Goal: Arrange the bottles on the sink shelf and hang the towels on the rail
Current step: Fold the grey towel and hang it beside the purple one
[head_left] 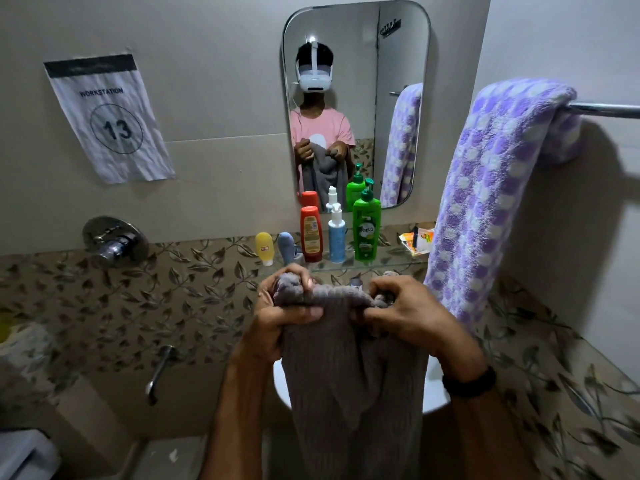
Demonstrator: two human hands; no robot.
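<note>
My left grip (287,306) and my right grip (408,313) both clench the bunched top edge of the grey towel (349,375), fingers curled round the cloth. The rest of it hangs straight down between my forearms, in front of the white sink (434,389). Just beyond my knuckles runs the glass shelf (391,263). It carries a row of a yellow bottle (265,247), a blue-grey tube (286,247), an orange bottle (311,233), a white pump bottle (336,237) and a green pump bottle (366,230), all standing. To the right, the purple checked towel (495,202) is draped over the rail (606,110).
</note>
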